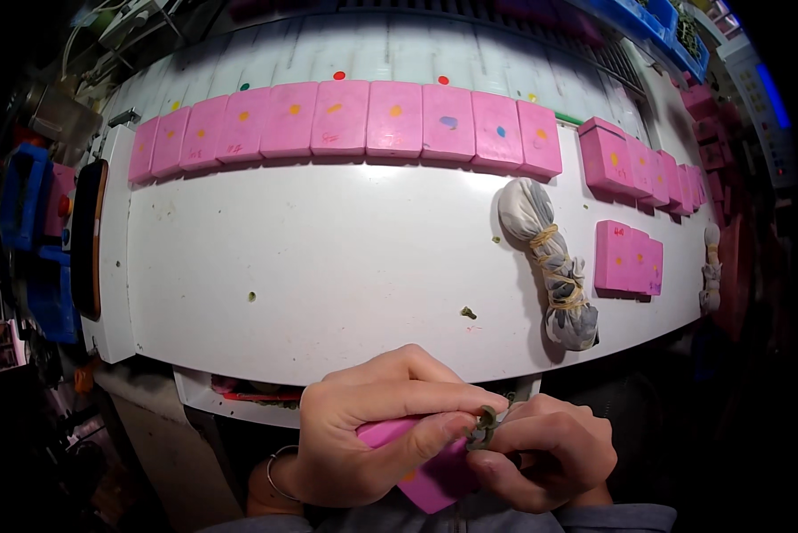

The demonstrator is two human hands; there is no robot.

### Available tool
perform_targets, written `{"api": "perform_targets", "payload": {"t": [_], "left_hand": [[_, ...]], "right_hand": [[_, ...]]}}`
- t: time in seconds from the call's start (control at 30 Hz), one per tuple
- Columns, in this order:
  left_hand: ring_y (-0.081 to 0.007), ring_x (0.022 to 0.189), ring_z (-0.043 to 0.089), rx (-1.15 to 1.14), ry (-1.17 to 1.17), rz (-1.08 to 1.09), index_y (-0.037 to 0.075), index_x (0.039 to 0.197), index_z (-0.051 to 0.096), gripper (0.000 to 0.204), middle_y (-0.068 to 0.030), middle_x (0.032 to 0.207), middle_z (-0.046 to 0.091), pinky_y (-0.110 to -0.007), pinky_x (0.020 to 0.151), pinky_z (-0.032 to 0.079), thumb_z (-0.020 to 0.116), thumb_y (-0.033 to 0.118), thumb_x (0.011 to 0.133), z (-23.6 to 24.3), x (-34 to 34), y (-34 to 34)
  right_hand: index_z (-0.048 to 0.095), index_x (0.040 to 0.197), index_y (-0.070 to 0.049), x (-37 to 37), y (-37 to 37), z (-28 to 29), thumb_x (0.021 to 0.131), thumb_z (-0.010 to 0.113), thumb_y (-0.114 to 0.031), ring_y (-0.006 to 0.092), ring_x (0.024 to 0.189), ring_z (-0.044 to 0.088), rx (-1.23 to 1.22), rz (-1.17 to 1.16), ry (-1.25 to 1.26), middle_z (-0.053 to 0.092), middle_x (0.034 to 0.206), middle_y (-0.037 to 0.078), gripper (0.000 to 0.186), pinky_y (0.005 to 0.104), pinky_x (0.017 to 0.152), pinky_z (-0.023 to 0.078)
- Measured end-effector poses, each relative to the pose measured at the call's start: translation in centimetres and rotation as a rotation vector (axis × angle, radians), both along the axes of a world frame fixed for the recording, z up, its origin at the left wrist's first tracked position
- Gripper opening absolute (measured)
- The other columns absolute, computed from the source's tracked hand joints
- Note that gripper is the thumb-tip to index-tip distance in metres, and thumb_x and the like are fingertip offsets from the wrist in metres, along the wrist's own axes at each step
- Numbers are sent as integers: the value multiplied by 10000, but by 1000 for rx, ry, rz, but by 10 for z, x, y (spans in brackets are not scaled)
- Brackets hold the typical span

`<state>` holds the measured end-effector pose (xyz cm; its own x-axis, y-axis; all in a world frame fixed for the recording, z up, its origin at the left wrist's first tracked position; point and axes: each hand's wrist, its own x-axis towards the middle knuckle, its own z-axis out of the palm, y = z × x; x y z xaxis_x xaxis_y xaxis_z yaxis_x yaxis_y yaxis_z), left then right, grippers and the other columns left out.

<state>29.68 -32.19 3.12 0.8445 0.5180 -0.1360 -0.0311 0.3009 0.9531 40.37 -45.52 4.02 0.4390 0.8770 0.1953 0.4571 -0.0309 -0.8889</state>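
Note:
Close to my body, below the table's front edge, both hands meet over a pink block [436,481] with an orange mark. My left hand [353,433] is closed round this rubber-looking block, its thumb and forefinger reaching to a small curled green piece [482,428]. From the other side, the bent fingers of my right hand [551,446] pinch at the same green piece. Its exact shape is partly covered by fingertips, and much of the block lies behind my left hand.
A row of similar pink blocks [338,120] spans the back of the white table [328,240]. More pink blocks [625,258] stand at right, near a tied cloth bundle [554,266]. Green scraps [468,313] dot the surface. An open drawer [199,400] sits below the front edge.

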Motion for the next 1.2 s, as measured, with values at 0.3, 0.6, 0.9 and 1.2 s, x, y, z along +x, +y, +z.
{"api": "perform_targets", "payload": {"t": [0.3, 0.6, 0.9, 1.2], "left_hand": [[-154, 660, 580, 20, 15, 6, -62, 822, 678, 136, -125, 765, 605, -235, 597, 467, 614, 57, 807, 0, 1, 0], [-130, 790, 558, -389, -122, 150, -79, 1090, 568, 432, -98, 902, 587, -236, 720, 463, 445, 314, 959, -23, -1, 5], [-223, 744, 563, -629, -129, 300, -53, 1158, 472, 818, -98, 848, 551, -350, 681, 503, 158, 651, 887, -34, 13, 9], [-241, 828, 595, -631, -169, 164, -14, 1335, 338, 897, -172, 943, 608, -332, 745, 492, 135, 713, 849, -26, 16, 21]], "right_hand": [[576, 755, -29, 0, 2, -1, 679, 755, -34, 104, 464, 545, -14, 8, 26, 588, 583, 62, 195, 208, 403, 388], [574, 677, -37, 46, 55, 32, 748, 721, -90, 154, 436, 512, -79, 48, -69, 512, 521, 64, 172, 255, 445, 418], [590, 664, 25, 128, 222, 77, 881, 548, -200, 199, 491, 554, 377, -100, -188, 564, 560, 135, 315, 319, 502, 423], [586, 1002, -35, 37, 75, 1, 799, 660, -189, 267, 779, 577, 178, 388, -399, 597, 942, 95, 265, 346, 677, 485]]}}
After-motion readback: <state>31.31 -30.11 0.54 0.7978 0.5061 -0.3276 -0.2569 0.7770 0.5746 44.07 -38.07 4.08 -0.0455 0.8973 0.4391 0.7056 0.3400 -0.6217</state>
